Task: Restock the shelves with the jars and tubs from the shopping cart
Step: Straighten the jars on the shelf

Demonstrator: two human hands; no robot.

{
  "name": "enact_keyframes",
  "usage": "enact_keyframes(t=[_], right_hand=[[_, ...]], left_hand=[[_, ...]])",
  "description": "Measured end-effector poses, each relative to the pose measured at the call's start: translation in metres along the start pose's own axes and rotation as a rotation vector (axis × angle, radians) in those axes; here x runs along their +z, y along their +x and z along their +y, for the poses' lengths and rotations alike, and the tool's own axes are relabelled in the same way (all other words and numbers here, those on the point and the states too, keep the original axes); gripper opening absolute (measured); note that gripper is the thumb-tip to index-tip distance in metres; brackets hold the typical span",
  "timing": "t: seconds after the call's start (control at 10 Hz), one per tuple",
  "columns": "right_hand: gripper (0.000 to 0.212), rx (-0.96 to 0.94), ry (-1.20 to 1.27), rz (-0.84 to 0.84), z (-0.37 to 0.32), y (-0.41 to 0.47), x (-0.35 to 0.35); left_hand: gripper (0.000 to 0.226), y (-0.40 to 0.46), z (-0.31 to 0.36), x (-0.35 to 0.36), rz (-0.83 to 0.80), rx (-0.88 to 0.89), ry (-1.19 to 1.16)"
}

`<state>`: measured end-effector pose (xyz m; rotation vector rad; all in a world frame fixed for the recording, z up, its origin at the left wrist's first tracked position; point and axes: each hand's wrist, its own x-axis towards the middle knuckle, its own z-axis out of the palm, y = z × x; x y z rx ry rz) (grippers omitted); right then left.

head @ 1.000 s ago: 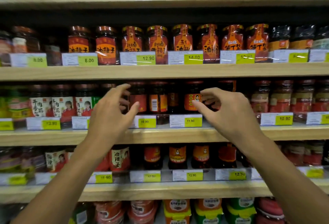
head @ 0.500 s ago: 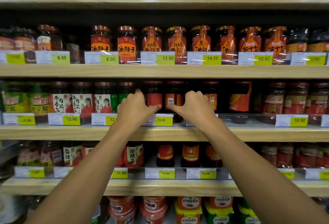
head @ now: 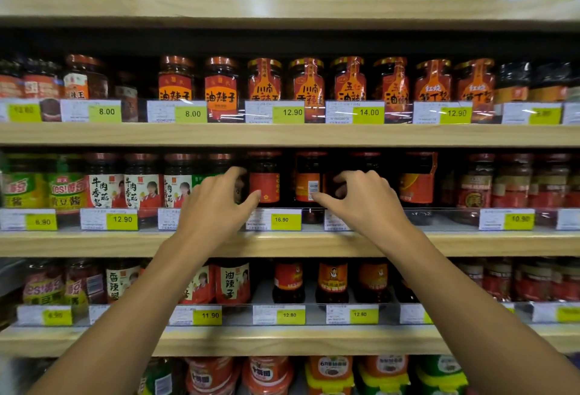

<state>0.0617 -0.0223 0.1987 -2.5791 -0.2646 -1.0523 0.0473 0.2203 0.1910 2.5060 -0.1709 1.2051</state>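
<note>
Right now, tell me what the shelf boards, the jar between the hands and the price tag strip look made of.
Shelf board: pale wood or wood-look laminate, matt, faint grain. Red-labelled jar: dark see-through body, likely glass though plastic is possible, with a glossy paper or film label. Price tag strip: clear glossy plastic, judging by the reflections and the jar bases showing through it.

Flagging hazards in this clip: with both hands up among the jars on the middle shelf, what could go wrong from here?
1. The left hand and right hand flank two red-labelled jars packed close; a careless nudge could topple neighbours.
2. The barcode jar faces backwards, so it may stay misfaced.
3. The clear shelf rail is low; a jar could tip over it.
</note>
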Motion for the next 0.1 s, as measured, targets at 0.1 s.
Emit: enact_keyframes(t=[0.1], right_hand=[[0.064, -0.055, 0.025, 0.029, 0.0046, -0.0125, -0.0143]], left_hand=[[0.051, -0.0142, -0.0019, -0.0139, 0.045, 0.117, -0.063]])
